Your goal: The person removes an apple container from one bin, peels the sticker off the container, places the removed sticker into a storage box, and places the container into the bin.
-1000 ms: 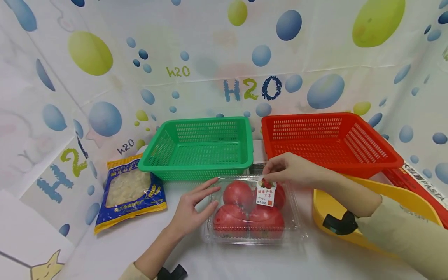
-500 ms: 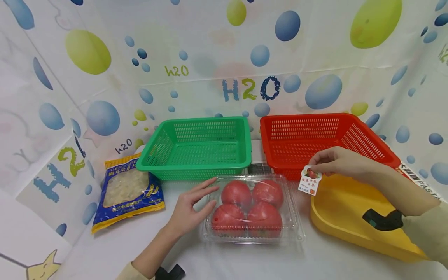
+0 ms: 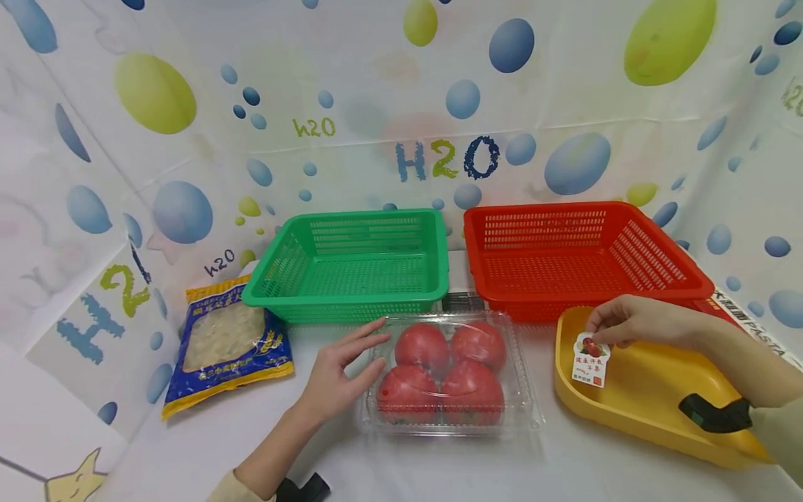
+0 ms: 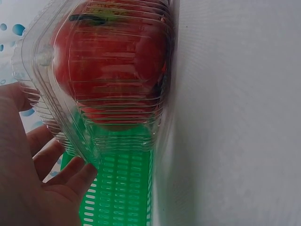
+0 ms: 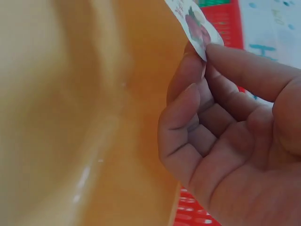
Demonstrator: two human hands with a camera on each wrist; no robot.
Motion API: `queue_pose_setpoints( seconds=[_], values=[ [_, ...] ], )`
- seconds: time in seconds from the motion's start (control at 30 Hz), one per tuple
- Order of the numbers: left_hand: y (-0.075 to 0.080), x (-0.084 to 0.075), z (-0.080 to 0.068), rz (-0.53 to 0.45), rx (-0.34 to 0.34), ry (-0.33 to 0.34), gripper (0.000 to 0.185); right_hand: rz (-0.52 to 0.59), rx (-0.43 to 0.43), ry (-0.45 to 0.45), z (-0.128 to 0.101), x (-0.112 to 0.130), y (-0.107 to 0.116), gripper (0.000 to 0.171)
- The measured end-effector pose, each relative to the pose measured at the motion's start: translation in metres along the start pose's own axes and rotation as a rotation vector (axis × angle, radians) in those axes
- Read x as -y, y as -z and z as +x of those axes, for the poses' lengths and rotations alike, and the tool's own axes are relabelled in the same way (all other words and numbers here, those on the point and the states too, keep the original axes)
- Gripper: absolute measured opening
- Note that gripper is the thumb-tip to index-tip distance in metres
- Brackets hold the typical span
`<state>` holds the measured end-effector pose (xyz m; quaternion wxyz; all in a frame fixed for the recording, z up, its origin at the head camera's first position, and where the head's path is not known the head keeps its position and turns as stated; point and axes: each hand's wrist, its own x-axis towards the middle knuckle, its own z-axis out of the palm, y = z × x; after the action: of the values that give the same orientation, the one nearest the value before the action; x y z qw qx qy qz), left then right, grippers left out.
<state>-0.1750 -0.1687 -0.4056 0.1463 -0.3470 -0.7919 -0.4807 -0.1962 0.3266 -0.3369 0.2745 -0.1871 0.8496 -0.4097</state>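
Note:
A clear plastic clamshell (image 3: 453,375) (image 4: 101,89) with several red tomatoes lies on the white table in front of me. My left hand (image 3: 339,369) (image 4: 42,188) rests flat against its left side, fingers straight. My right hand (image 3: 621,322) (image 5: 221,141) pinches a small white label (image 3: 590,360) (image 5: 193,21) with a red fruit picture and holds it over the left end of the yellow tray (image 3: 633,411) (image 5: 70,117).
A green basket (image 3: 351,268) (image 4: 117,188) and a red basket (image 3: 577,258) stand side by side behind the clamshell. A blue and yellow food bag (image 3: 228,341) lies at the left. A red pasta box (image 3: 746,321) lies behind the yellow tray.
My right hand peeled the label off the clamshell lid and carried it right and down over the yellow tray. My left hand stayed against the clamshell.

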Motion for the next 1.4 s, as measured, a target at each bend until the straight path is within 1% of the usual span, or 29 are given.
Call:
queue_pose_setpoints(
  seconds=[0.2, 0.33, 0.67, 0.8, 0.97, 1.07, 1.4],
  values=[
    [0.000, -0.001, 0.000, -0.012, -0.009, -0.010, 0.033, -0.009, 0.001, -0.020, 0.005, -0.011, -0.009, 0.020],
    [-0.001, -0.001, 0.000, -0.016, -0.013, -0.008, 0.033, -0.031, -0.023, -0.028, 0.008, -0.015, -0.013, 0.022],
    [0.000, -0.001, 0.000, -0.021, -0.011, -0.001, 0.034, 0.000, -0.035, -0.016, 0.014, -0.023, -0.014, 0.022],
    [0.000, -0.001, 0.000, -0.024, -0.010, 0.001, 0.033, 0.000, -0.038, -0.029, 0.015, -0.025, -0.014, 0.028],
    [-0.001, -0.001, -0.001, -0.024, -0.010, 0.013, 0.033, -0.003, -0.060, -0.018, 0.011, -0.023, -0.012, 0.038],
    [-0.001, 0.000, -0.002, -0.021, -0.008, 0.020, 0.033, 0.010, -0.052, -0.020, 0.007, -0.020, -0.009, 0.039],
    [-0.001, 0.000, -0.002, -0.044, -0.005, 0.014, 0.032, -0.012, -0.070, -0.053, -0.009, -0.008, 0.003, 0.047]
  ],
)
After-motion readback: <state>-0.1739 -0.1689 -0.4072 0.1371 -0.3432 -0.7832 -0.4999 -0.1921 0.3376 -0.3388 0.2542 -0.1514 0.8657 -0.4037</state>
